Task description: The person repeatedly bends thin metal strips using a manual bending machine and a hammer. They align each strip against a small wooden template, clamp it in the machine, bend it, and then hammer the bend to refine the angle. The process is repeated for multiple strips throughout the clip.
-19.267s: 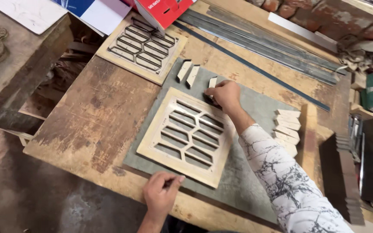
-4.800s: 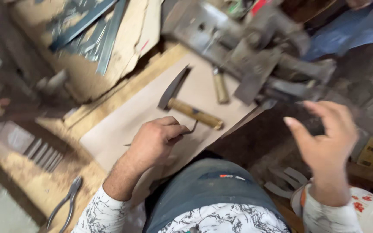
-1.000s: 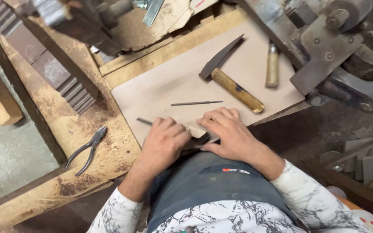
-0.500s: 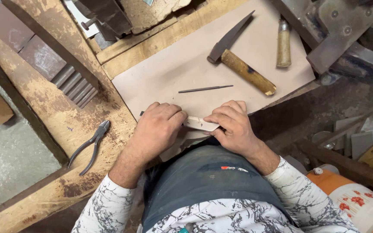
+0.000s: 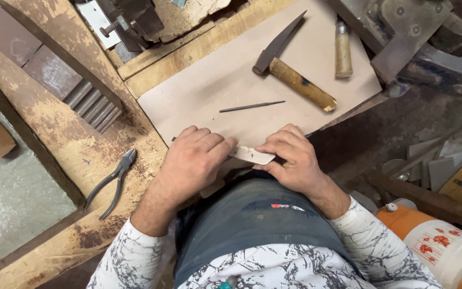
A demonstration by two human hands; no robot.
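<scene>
Both hands meet at the near edge of a tan board [image 5: 220, 91] that lies flat on the worn wooden bench [image 5: 76, 139]. The left hand [image 5: 193, 160] comes in from the lower left with the forearm angled up toward the board, palm down, knuckles raised and fingers curled; its fingertips close on the left end of a small pale wooden strip [image 5: 252, 155]. The right hand [image 5: 290, 160] comes in from the lower right, wrist bent inward, fingers folded over the strip's right end with the thumb tucked beneath, so the strip is gripped between the two hands. The strip sits at the board's front edge, directly above the person's lap, tilted slightly down to the right; only its middle section shows between the fingers. Whether the left hand also holds a tool cannot be told. Farther up the board, well apart from the hands, lie a thin dark metal rod [image 5: 252, 106], a hammer [image 5: 292, 77] with a wooden handle, and a second wooden-handled tool [image 5: 342, 51]. A pair of pliers [image 5: 110, 182] rests on the bench to the left of the left forearm.
</scene>
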